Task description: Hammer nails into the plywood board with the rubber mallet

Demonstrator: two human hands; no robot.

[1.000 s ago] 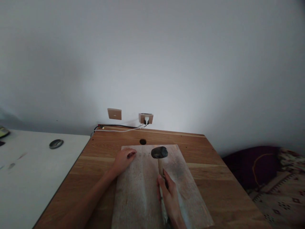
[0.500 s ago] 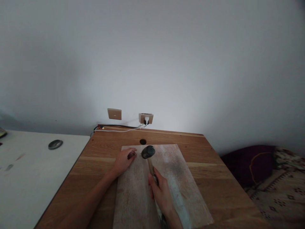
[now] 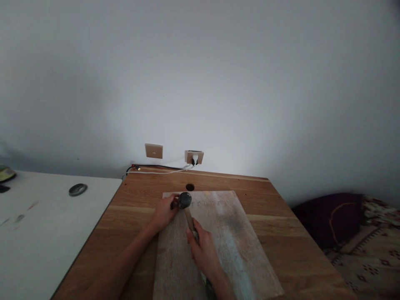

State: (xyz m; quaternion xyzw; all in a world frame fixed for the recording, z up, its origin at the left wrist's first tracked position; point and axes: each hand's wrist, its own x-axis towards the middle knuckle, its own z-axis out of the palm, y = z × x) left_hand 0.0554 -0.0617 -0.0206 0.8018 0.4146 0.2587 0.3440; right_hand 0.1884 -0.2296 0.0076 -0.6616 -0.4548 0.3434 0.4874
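My right hand (image 3: pixel 204 252) is wrapped round the wooden handle of a hammer (image 3: pixel 185 201), whose dark head sits near the far left corner of a pale worn board (image 3: pixel 231 241). My left hand (image 3: pixel 164 212) rests on the board's far left edge, fingers pinched right beside the hammer head on something too small to make out. The board lies flat on a brown wooden table (image 3: pixel 281 233).
A white table (image 3: pixel 37 233) stands to the left with a small round metal object (image 3: pixel 78 189) on it. Wall sockets (image 3: pixel 194 157) and cables (image 3: pixel 156 169) run along the wall behind. A cable hole (image 3: pixel 189 187) is in the wooden table. Dark patterned fabric (image 3: pixel 350 225) lies to the right.
The hammer head has swung left and down toward my left hand's fingers. My right hand has shifted left with it. My left hand has stayed in place.
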